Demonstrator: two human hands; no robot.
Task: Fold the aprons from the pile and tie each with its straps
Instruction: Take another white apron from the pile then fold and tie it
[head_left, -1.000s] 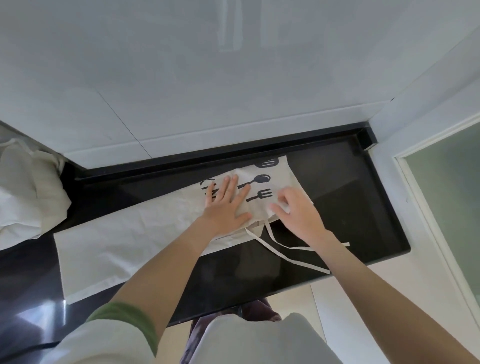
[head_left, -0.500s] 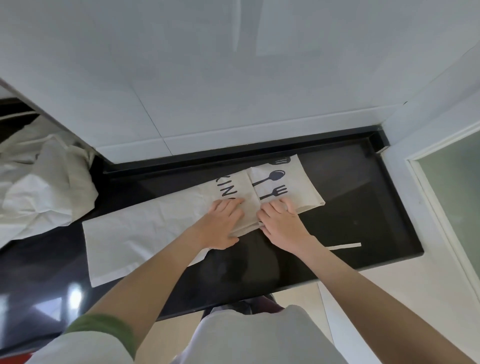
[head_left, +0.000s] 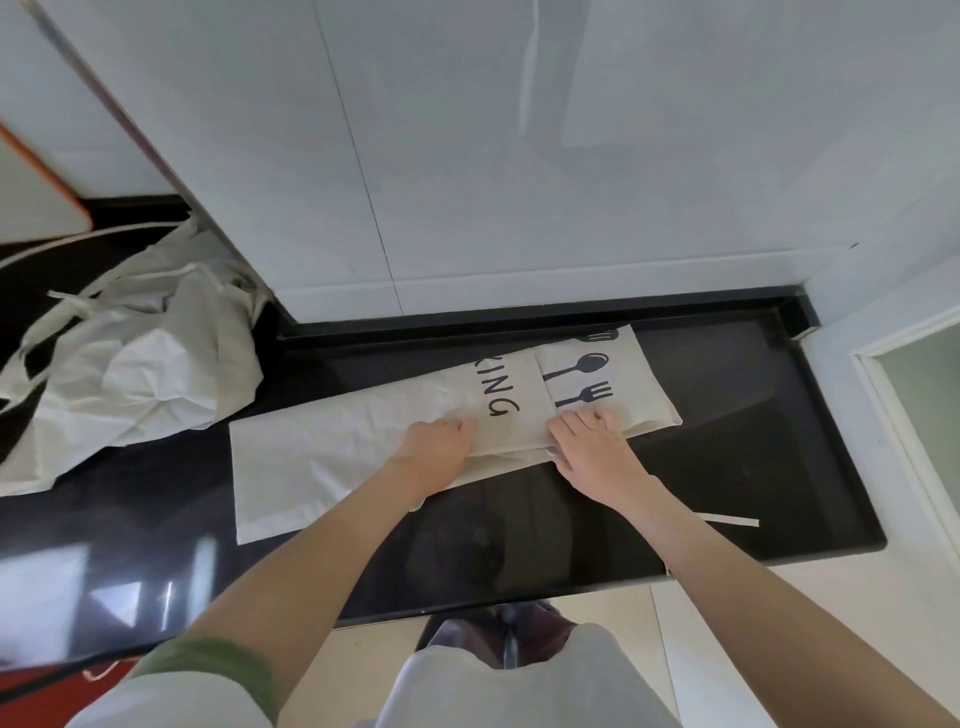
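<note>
The folded apron lies in the middle of the frame on the black counter. The left hand and right hand press on its near edge; whether either grip clamps cloth, I cannot tell. The pile is at left.

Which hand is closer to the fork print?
Right. The right hand rests just below the fork print; the left hand lies further left, below the lettering.
</note>
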